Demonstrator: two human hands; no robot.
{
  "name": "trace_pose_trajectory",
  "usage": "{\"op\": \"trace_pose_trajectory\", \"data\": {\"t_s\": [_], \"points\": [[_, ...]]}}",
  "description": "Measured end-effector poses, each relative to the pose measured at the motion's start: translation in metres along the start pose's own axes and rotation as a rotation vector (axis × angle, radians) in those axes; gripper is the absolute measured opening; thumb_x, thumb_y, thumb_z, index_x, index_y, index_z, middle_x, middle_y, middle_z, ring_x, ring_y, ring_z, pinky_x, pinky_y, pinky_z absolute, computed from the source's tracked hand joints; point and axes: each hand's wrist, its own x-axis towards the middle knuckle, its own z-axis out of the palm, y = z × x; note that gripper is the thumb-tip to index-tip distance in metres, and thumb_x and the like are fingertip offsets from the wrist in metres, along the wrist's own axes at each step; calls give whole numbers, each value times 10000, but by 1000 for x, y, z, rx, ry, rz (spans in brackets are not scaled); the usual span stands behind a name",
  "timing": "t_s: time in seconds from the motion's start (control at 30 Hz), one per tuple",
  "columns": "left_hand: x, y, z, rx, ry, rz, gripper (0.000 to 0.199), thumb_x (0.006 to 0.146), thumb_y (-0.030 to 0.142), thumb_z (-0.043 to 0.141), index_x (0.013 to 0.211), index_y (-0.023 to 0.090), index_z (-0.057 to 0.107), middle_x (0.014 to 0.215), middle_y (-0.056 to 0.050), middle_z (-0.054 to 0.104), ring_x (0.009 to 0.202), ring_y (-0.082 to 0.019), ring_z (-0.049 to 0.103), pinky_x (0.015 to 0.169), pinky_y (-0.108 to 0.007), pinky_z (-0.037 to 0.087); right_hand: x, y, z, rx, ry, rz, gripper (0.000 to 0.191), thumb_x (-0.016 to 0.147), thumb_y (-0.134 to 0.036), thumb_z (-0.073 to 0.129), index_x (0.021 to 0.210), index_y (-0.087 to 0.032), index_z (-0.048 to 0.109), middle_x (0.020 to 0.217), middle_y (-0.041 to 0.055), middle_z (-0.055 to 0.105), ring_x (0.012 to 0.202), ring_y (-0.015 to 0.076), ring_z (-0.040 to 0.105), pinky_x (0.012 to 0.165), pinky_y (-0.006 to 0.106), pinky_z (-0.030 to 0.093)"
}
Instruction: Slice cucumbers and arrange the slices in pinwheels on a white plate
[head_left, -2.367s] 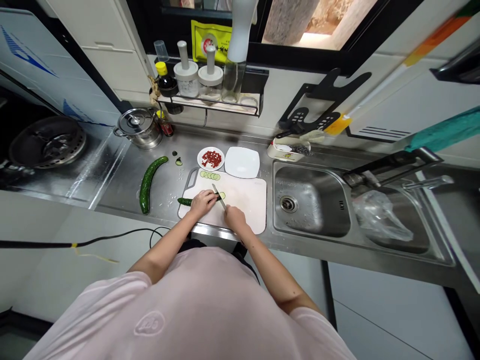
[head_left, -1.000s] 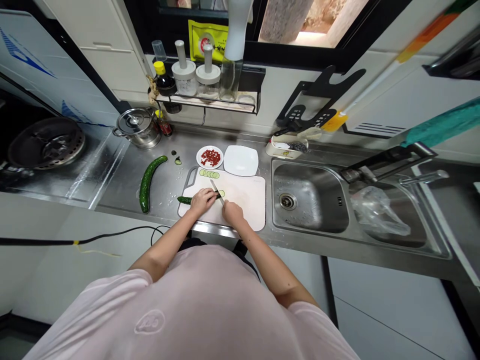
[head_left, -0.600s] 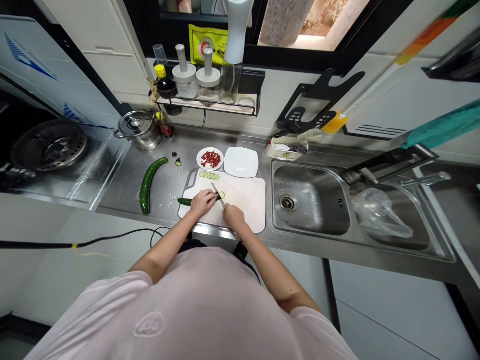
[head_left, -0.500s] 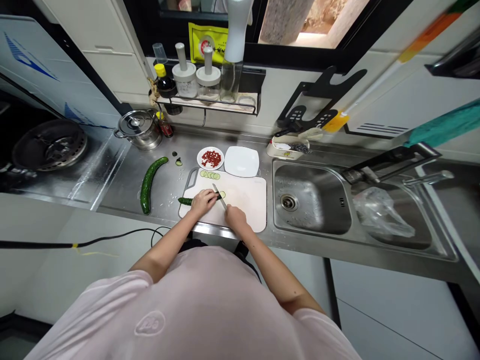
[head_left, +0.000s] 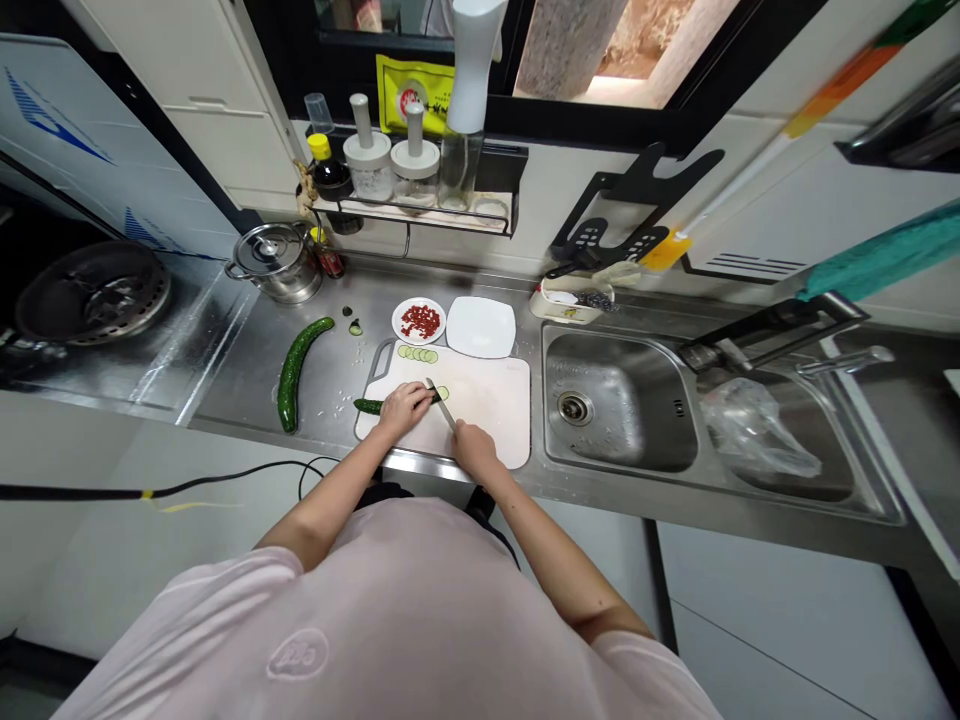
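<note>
Arms angled in from both sides, elbows out, left hand curled, fingers pressed together over a short cucumber; right hand closed in a fist around a knife, its steel blade slanting away toward the cucumber's cut end. Around them, a stainless surface, shiny and water-flecked, with a deep steel sink to the right and a shelf of bottles beyond. Under the hands, a white cutting board. Left of it, a whole cucumber, dark, bumpy, curved. Along the board's far edge, pale round slices.
</note>
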Motion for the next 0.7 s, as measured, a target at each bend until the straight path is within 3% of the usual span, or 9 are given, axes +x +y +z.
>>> {"op": "trace_pose_trajectory", "data": {"t_s": [0.33,0.7], "points": [[0,-1,1,1,23,16,232,912,310,477,1008,257,681,1004,-32,642,935,-156,564,820,-287,462,26,-12,-6,3,62,-29,243,909,-156,334,1031,-138,544,958,133,666,891,233,643,702,295,440],[0,0,0,-4,7,-1,247,914,330,468,1021,259,680,1018,-31,639,948,-155,562,842,-288,463,1,-3,-2,-5,-2,8,224,935,-189,343,1044,-141,531,969,143,655,906,228,634,721,297,428]]}}
